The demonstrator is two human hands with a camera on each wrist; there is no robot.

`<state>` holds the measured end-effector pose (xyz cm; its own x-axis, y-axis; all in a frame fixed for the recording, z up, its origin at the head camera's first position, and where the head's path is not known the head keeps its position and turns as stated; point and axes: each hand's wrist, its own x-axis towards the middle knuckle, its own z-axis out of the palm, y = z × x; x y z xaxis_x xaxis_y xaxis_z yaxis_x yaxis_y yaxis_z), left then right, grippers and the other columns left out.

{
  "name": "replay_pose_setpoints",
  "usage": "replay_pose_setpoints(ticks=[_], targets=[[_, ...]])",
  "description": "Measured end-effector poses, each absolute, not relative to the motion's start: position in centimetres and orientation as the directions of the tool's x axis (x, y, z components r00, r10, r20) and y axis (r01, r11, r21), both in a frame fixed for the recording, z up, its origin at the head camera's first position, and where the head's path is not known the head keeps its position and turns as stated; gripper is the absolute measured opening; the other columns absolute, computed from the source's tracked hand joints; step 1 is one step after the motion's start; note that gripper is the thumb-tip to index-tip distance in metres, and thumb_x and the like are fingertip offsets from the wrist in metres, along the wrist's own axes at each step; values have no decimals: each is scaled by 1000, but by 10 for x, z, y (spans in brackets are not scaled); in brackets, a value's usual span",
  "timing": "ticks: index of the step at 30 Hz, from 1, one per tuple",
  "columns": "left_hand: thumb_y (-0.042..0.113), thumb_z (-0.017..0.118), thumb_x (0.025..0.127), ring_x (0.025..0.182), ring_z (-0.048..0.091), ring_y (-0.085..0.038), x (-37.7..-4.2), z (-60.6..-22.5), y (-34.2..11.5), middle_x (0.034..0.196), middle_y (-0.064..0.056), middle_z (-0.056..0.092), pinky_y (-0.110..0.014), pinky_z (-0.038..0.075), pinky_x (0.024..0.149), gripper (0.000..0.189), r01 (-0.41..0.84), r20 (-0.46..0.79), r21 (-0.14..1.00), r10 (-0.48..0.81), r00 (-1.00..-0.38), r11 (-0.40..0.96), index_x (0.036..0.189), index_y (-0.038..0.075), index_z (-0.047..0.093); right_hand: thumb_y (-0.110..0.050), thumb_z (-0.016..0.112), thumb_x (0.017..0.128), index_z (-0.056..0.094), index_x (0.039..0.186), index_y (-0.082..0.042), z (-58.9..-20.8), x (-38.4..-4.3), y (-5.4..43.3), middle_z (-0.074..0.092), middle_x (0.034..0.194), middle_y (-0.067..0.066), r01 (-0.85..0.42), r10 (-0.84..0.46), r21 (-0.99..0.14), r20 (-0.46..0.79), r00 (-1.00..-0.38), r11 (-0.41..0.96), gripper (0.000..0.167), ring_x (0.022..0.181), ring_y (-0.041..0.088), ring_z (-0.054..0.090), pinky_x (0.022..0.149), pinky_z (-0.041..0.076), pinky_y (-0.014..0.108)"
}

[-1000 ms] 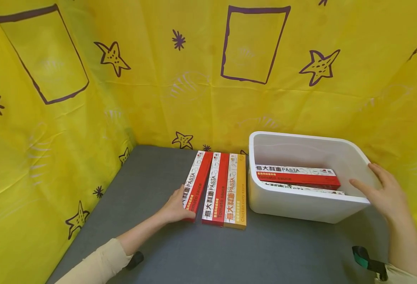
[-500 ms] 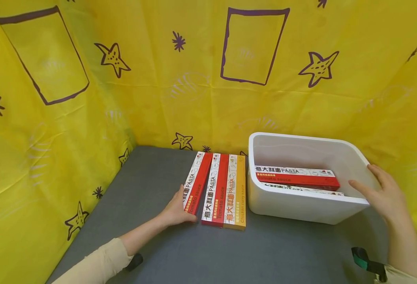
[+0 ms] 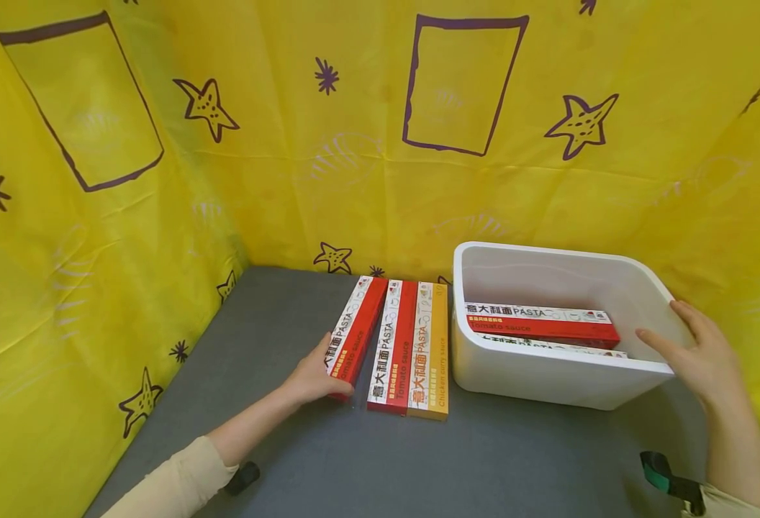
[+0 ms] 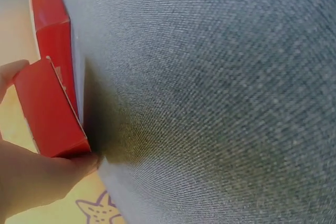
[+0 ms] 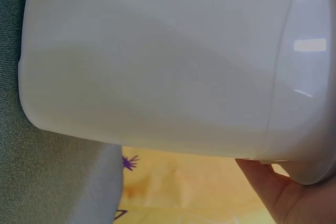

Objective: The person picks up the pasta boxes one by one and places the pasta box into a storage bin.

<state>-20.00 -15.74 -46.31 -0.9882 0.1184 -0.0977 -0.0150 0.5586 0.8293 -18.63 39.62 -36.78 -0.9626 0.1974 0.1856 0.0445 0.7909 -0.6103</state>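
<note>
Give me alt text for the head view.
A person's left hand grips the near end of a red-and-white cardboard pasta box; to its right, another such box and a yellow-and-white one lie on a grey table. The right hand holds the rim of a white rectangular bin with more boxes inside.

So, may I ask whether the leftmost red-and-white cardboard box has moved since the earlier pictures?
Yes: in the head view, the leftmost box has shifted slightly left at its near end, against the yellow-and-white cardboard box.
</note>
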Motion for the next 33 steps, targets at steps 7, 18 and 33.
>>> replay_pose_setpoints(ticks=[7, 18, 33], targets=[[15, 84, 63, 111, 49, -28, -202, -458, -160, 138, -19, 47, -40, 39, 94, 113, -79, -135, 872, 81, -988, 484, 153, -2, 19, -38, 58, 93, 21, 152, 3, -367, -186, 395, 15, 153, 35, 48, 201, -604, 187, -962, 795, 81, 132, 60, 16, 100, 15, 73], [20, 80, 68, 118, 43, -29, -202, -442, -160, 147, -18, 39, -42, 35, 99, 104, -96, -110, 934, 22, -994, 344, 153, 0, 22, -38, 58, 93, 22, 151, 4, -366, -184, 394, 17, 152, 35, 48, 200, -595, 193, -961, 803, 80, 132, 60, 18, 100, 16, 73], [15, 76, 76, 122, 39, -25, -190, -407, -156, 151, -12, 33, -37, 38, 97, 98, -39, -45, 989, 39, -998, 140, 156, 8, 19, -38, 59, 93, 23, 151, 4, -367, -184, 396, 16, 153, 35, 37, 196, -609, 196, -961, 793, 80, 133, 60, 16, 102, 14, 72]])
